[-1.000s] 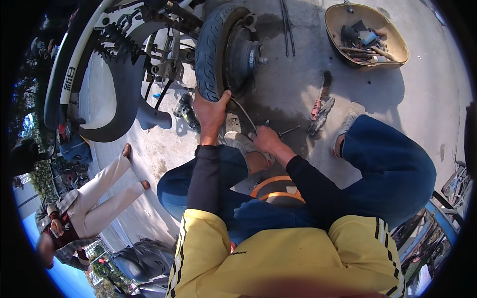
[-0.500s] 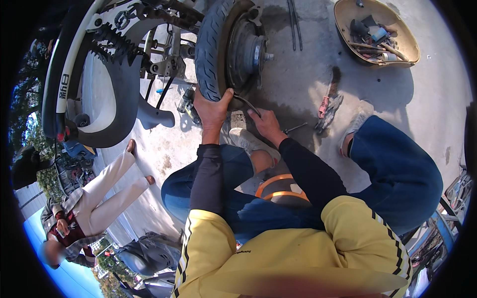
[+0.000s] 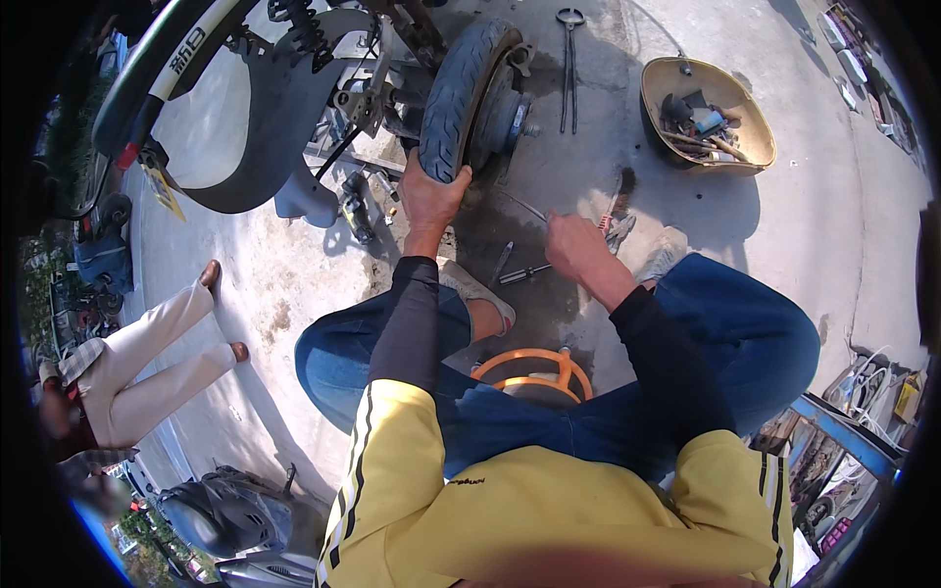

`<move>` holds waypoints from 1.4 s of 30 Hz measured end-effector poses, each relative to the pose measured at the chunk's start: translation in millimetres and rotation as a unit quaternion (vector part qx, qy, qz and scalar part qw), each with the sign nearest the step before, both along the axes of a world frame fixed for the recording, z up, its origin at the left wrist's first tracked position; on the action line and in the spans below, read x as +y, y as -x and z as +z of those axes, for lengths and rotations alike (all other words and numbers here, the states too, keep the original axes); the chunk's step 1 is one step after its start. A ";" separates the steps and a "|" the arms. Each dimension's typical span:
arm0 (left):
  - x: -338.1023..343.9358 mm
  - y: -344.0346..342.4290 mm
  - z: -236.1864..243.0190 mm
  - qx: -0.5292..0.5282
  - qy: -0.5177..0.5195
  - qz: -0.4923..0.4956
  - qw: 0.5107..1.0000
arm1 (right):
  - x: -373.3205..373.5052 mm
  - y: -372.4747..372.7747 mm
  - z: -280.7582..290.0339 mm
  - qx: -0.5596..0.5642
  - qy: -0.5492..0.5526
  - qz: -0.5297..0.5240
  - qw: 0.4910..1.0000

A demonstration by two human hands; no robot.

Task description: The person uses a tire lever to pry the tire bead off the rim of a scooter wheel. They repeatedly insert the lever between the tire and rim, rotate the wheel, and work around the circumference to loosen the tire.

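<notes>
Black-sleeved, the left hand [image 3: 433, 199] spreads thumb and fingers round the near edge of the tyre [image 3: 470, 93] ahead; a firm brace serves best. The thin metal rod [image 3: 526, 208], clenched in the right hand [image 3: 580, 250], wants steady, controlled movement.

Bold dark characters [image 3: 183, 54] were printed on a curved white bar [image 3: 165, 83], small dark lettering [image 3: 467, 482] was borne on the yellow shirt [image 3: 559, 505], a pale label [image 3: 517, 121] was seen on the wheel hub [image 3: 490, 132], its marks too small to be read
</notes>
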State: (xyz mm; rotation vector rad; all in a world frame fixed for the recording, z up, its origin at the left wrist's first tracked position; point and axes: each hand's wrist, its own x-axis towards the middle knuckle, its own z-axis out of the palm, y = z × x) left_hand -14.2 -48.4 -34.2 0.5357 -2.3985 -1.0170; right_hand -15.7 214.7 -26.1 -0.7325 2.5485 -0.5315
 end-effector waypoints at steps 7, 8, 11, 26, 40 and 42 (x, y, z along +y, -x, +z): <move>1.7 -3.1 -8.1 -0.007 0.010 -0.002 1.000 | -23.5 66.6 70.1 0.332 -0.115 0.223 0.909; -0.1 -4.0 -8.8 -0.007 0.009 0.001 1.000 | -32.6 75.4 70.4 0.336 -0.124 0.258 0.897; 1.1 -5.5 -15.8 -0.012 0.000 0.005 1.000 | -50.4 90.5 66.3 0.372 -0.133 0.346 0.851; 8.4 -3.9 -9.2 -0.011 -0.021 0.020 1.000 | -60.0 111.5 57.0 0.366 -0.109 0.446 0.810; 6.4 -3.7 -11.4 -0.009 -0.010 0.010 1.000 | -91.6 106.6 51.8 0.317 -0.146 0.463 0.815; 4.8 -3.5 -10.0 -0.011 -0.015 0.008 1.000 | -89.2 108.8 57.0 0.320 -0.121 0.460 0.819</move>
